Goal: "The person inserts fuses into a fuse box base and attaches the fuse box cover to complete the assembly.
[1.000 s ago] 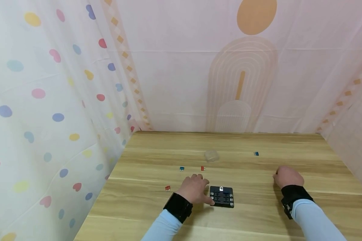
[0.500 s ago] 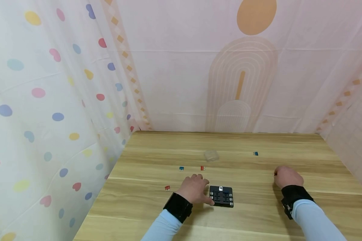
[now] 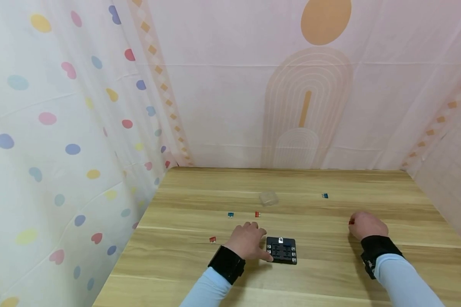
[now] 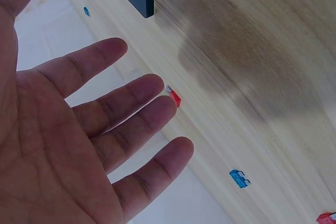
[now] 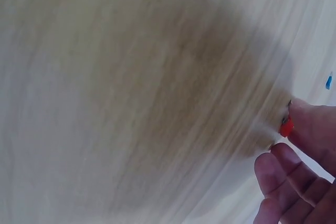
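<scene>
A black fuse block (image 3: 282, 250) with metal screw terminals lies on the table in the head view. My left hand (image 3: 247, 242) is beside its left side, fingers spread and thumb right at its near-left corner. The left wrist view shows the relaxed fingers (image 4: 142, 93) and an unfilled palm. To the right, my right hand (image 3: 368, 226) is low over the table, fingers curled. In the right wrist view it pinches a red blade fuse (image 5: 286, 127) at the thumb and fingertips. A blue blade fuse (image 3: 325, 195) lies beyond that hand.
Left of the block are a red blade fuse (image 3: 213, 240), a blue one and another red blade fuse (image 3: 257, 214). A clear plastic lid-like piece (image 3: 269, 198) lies farther back. Patterned curtains (image 3: 230, 106) hang at the table's back and left edges.
The red blade fuse now shows at the right fingertips, where it was hidden in the earlier frames. The right hand has turned slightly; the left hand stays in place.
</scene>
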### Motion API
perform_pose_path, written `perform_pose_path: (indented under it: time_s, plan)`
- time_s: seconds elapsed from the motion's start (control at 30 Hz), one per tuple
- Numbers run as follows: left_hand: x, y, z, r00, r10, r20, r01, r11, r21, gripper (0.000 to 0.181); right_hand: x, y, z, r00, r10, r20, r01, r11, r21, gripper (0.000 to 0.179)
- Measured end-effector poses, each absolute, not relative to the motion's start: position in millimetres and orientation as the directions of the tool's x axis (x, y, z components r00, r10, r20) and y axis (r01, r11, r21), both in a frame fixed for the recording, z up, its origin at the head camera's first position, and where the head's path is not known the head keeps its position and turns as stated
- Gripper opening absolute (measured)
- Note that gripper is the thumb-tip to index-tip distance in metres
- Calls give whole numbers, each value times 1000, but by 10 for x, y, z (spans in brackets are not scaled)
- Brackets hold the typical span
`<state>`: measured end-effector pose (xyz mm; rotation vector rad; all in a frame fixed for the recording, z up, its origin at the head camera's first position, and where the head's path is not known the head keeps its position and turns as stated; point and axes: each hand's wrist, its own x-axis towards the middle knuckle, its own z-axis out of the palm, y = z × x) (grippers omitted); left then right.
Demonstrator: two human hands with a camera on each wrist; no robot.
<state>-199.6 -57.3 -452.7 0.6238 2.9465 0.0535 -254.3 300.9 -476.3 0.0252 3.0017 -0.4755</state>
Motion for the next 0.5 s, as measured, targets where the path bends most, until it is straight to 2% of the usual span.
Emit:
perform_pose_path:
  time_s: [0.5]
  plan:
    - [-1987, -573, -4529, -903, 412, -123, 406, 911, 75, 74, -2515, 2996, -4780, -999, 2, -46, 15, 962, -274, 14]
